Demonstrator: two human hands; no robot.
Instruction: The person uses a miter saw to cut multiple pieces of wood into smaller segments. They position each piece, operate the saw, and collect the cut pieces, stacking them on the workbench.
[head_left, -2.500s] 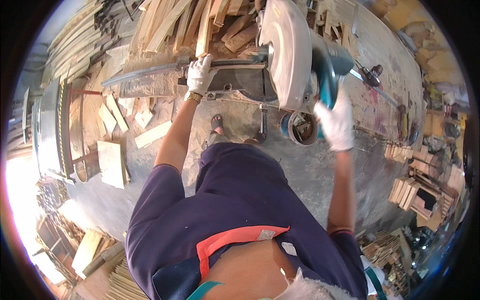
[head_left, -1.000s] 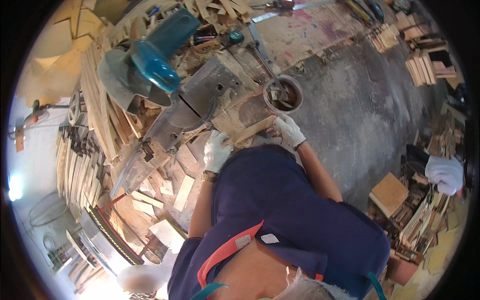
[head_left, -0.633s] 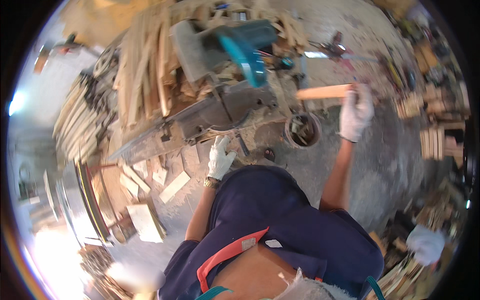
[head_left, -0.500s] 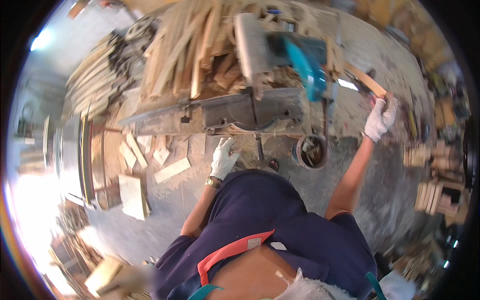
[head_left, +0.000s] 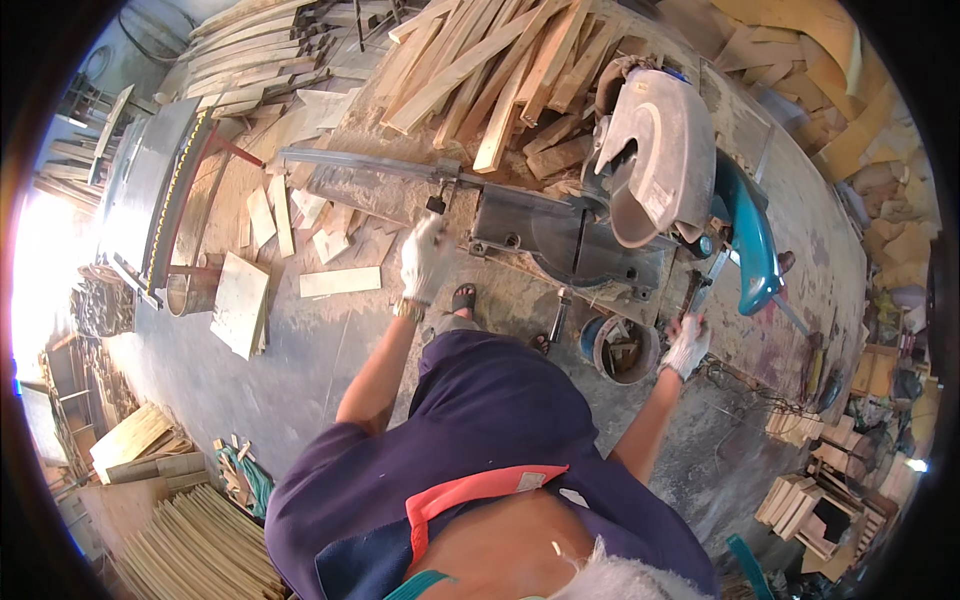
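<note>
My left hand (head_left: pixel 422 262), in a white glove and slightly blurred, reaches with outstretched fingers toward a black clamp (head_left: pixel 436 204) on the long metal fence (head_left: pixel 350 160); I see nothing held in it. My right hand (head_left: pixel 686 346), also gloved with bare fingertips showing, is at the bench's front edge, fingers loosely bent and apart, with nothing clearly in them. Between and above my hands are the saw's grey slotted base (head_left: pixel 530 240) and its raised head, with a grey guard (head_left: pixel 658 160) and teal handle (head_left: pixel 748 235). A bucket of offcuts (head_left: pixel 625 370) sits just below, left of my right hand.
Long wooden strips (head_left: pixel 480 60) lie piled behind the saw. Loose boards (head_left: pixel 340 282) cover the floor at left, beside a metal machine (head_left: pixel 150 200). Stacked crates (head_left: pixel 800 510) are at lower right, more strips (head_left: pixel 200 540) at lower left. Loose cables (head_left: pixel 760 395) run along the bench's right side.
The view has swung slightly. My left hand has moved up toward the fence. My right hand has come down and leftward; the wooden piece it held is no longer visible in it.
</note>
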